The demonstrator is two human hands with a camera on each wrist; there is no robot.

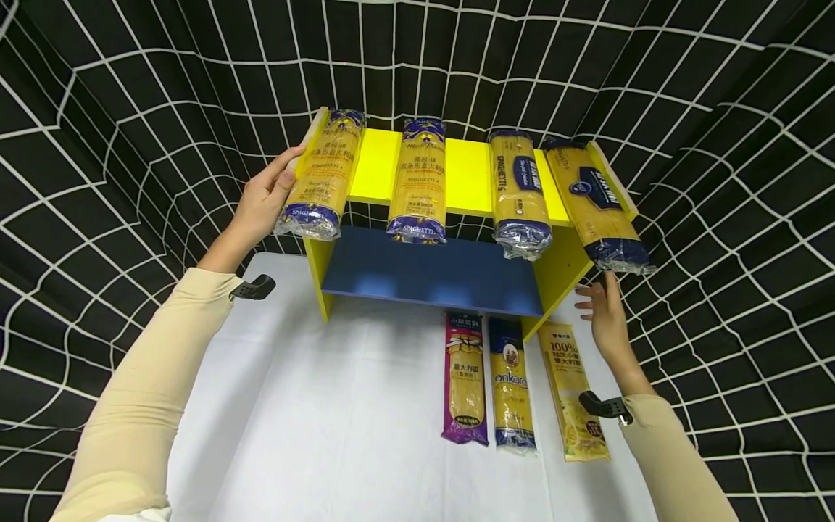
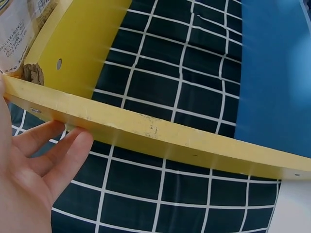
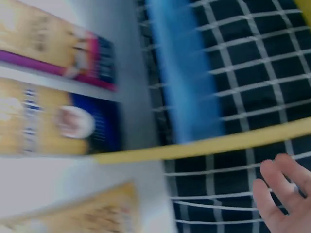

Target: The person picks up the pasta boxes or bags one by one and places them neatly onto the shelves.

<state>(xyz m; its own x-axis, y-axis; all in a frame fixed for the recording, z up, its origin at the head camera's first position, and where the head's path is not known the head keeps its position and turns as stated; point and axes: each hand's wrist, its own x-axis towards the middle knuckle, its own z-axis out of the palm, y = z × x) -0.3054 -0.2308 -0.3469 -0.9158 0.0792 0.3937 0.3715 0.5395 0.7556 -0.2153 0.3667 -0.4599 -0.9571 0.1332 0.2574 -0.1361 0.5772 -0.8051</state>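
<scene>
Here: yellow shelf [image 1: 468, 174], upper centre.
My left hand [image 1: 264, 192], unclenched, touches it; right hand [image 1: 608, 322], released, below upper-right spaghetti packet [image 1: 595, 203].

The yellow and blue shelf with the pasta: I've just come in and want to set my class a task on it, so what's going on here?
A person's left hand touches the outer left side of the shelf. The open right hand is just below the rightmost pack; whether it touches that pack is unclear. Four pasta packs lie across the yellow top, and three more packs lie on the white surface below.
</scene>
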